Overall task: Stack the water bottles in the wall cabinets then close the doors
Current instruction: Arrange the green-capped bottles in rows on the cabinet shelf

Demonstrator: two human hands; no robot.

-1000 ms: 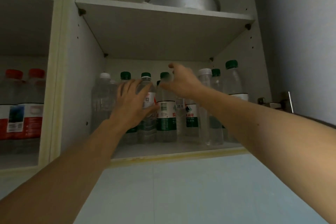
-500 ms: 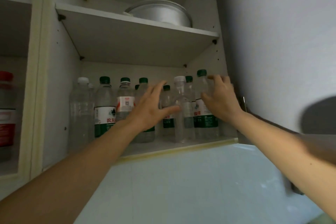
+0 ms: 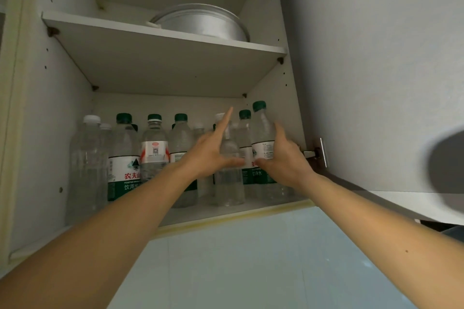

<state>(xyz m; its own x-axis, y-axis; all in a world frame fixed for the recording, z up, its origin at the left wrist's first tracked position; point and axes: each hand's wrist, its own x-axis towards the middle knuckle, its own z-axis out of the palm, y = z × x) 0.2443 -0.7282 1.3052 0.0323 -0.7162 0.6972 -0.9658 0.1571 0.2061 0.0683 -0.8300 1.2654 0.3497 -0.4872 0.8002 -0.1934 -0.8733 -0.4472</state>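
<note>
- Both hands have been shifted right along the row, toward the open door (image 3: 371,78).
- The green-capped bottle (image 3: 262,133) beside that door is cupped by the right hand (image 3: 283,163), fingers curled round it.
- The left hand (image 3: 213,153) is held flat, fingers straight together, against a clear bottle (image 3: 229,183) left of it.
- The stacking appears nearly finished; the door is not yet shut.

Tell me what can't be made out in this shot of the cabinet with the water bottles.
All in the head view:
- Back-row bottles: hidden behind the front row, so no count.
- Clear bottle between the hands: top hidden by the left hand.
- Right hand: fingers hidden behind the green-capped bottle.
- Metal basin: the upper shelf hides its base.
- Dark blur at right edge: unidentifiable.
</note>
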